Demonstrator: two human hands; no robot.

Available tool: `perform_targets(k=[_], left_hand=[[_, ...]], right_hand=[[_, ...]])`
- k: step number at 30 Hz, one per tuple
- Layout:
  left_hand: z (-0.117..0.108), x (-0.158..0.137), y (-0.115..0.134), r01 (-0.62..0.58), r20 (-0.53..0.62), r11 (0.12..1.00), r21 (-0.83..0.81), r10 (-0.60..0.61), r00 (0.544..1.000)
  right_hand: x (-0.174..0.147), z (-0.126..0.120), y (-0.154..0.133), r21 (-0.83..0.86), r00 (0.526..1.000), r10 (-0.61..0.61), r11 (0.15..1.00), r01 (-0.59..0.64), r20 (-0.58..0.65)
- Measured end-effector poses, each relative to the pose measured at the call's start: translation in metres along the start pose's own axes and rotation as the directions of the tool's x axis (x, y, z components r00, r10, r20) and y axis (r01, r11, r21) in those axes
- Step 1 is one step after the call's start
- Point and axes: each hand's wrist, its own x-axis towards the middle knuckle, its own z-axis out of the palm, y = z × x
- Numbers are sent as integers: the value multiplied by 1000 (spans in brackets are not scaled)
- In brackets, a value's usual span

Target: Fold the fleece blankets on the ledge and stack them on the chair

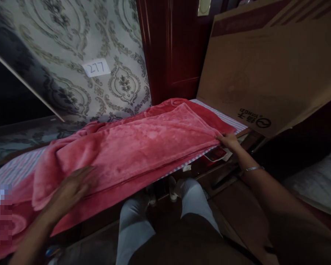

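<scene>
A pink plush blanket (pixel 149 143) lies folded in layers along a long, narrow surface with a striped cloth (pixel 24 167) under it. My left hand (pixel 74 187) rests on the blanket's near left part, fingers stretched out and slightly blurred. At the right end, my right hand (pixel 228 141) pinches the near corner of the upper fold between thumb and fingers. Deeper red layers of the same blanket show behind and beneath the fold. To the left, the blanket bunches into thick folds and hangs over the front edge.
A large cardboard box (pixel 264 70) leans at the right, beside a dark red door (pixel 172 48). Patterned wallpaper (pixel 121 33) bears a paper marked 277 (pixel 96 67). Below the front edge are a red item (pixel 215 154) and my legs (pixel 195 197).
</scene>
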Motion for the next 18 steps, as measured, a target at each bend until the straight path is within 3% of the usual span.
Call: perform_targets(k=[2,6,13,18], left_hand=[[8,25,37,-63,74,994,-84,69,995],[41,84,100,-224,87,965,-139,237,968],[91,185,151,-362,168,925,-115,377,911],[123,199,159,-443,128,896,-31,443,887]], right_hand=[[1,-1,-3,-155,997,-76,985,73,-16],[1,-1,-15,-439,979,-195,876,200,58],[25,5,-41,-386,973,-189,894,227,134],[46,27,-61,-291,956,-227,917,274,186]])
